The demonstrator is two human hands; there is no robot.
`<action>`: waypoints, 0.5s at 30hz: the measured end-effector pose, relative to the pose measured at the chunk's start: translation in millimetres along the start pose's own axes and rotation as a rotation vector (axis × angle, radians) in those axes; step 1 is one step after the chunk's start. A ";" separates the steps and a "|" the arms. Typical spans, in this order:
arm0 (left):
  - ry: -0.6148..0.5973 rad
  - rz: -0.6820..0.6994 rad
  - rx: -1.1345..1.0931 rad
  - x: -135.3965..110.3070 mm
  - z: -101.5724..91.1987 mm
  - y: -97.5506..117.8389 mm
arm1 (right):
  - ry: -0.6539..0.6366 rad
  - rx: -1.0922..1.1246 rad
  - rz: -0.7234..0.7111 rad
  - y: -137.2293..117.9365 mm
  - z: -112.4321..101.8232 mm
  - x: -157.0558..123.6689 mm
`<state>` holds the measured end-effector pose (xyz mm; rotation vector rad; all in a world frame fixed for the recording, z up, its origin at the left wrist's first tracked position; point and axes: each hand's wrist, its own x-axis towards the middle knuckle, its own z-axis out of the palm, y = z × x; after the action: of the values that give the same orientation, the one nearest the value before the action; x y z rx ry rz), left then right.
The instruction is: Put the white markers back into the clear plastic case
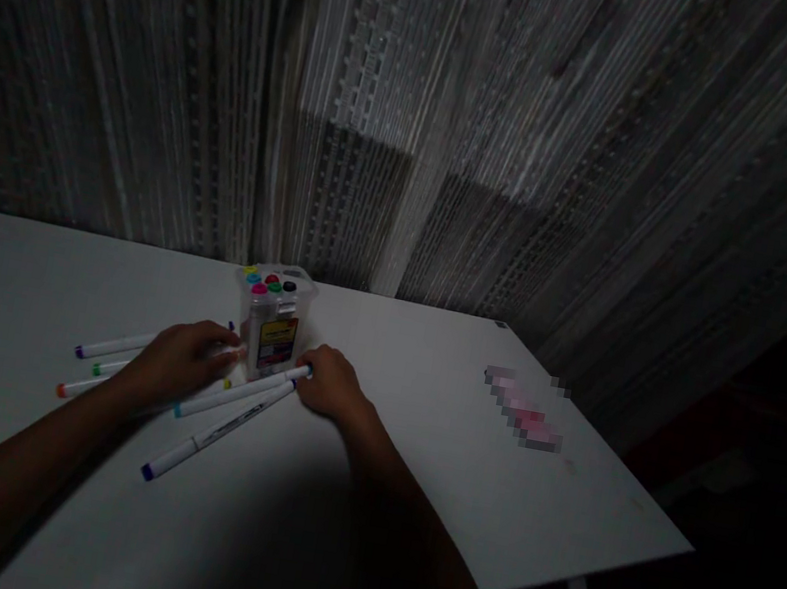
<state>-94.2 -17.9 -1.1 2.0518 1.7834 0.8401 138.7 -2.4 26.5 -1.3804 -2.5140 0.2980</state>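
Observation:
A clear plastic marker box stands upright on the white table, with several coloured caps showing at its top. My left hand rests just left of the box, fingers curled over white markers lying there. My right hand sits just right of the box, fingers closed on the end of a white marker with a teal tip. A second white marker with a blue tip lies beside it.
More white markers with purple, green and orange tips lie fanned out to the left. A blurred pink patch sits on the table's right part. A dark patterned curtain hangs behind; the table's right edge drops into darkness.

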 end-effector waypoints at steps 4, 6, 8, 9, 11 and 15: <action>-0.015 -0.003 -0.011 1.9 0.9 -4.4 | 0.001 0.011 0.000 1.3 1.3 1.0; -0.021 -0.009 -0.005 2.0 1.1 -4.7 | 0.004 0.009 0.003 1.4 1.9 1.4; -0.014 -0.008 0.002 1.3 1.0 -3.4 | 0.006 -0.001 0.000 1.2 2.3 1.6; -0.004 -0.007 0.008 0.9 0.9 -2.5 | 0.006 -0.006 -0.003 1.2 2.5 1.6; 0.010 -0.002 0.018 0.2 0.7 -1.1 | 0.008 -0.011 -0.008 1.3 3.0 1.6; 0.010 0.007 -0.004 0.3 1.1 -0.7 | 0.028 -0.004 -0.013 1.8 3.7 1.6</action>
<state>-94.1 -17.3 -2.3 2.0564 1.7791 0.8574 138.1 -0.3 22.6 -1.3593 -2.5012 0.2698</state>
